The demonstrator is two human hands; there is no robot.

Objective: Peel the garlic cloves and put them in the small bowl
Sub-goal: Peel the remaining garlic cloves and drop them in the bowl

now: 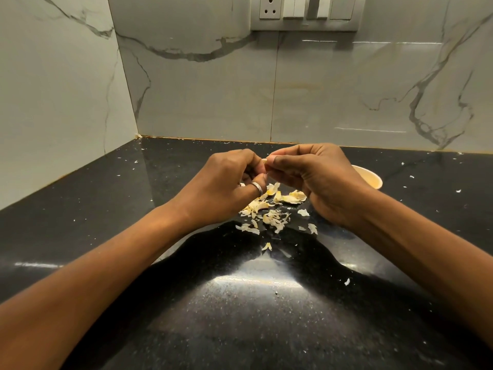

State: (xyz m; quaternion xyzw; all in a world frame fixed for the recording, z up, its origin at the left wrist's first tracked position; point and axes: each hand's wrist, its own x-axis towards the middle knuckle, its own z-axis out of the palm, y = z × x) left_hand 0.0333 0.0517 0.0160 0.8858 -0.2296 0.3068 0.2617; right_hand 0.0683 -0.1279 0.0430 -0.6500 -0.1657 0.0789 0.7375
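Observation:
Both hands meet above the black counter [240, 303]. Only the pale tip of a garlic clove [265, 161] shows between the fingertips; the remainder is hidden. My left hand [226, 182], with a ring on one finger, and my right hand [317, 177] both pinch the clove with curled fingers. Under the hands lies a heap of papery garlic skins [269, 209]. The small cream bowl [369, 177] stands just right of my right hand, mostly hidden behind it; what it holds cannot be seen.
Marble-patterned walls close off the counter on the left and at the back [266, 89]. A switch and socket plate [304, 12] is on the back wall. Small skin flakes [346, 281] dot the counter.

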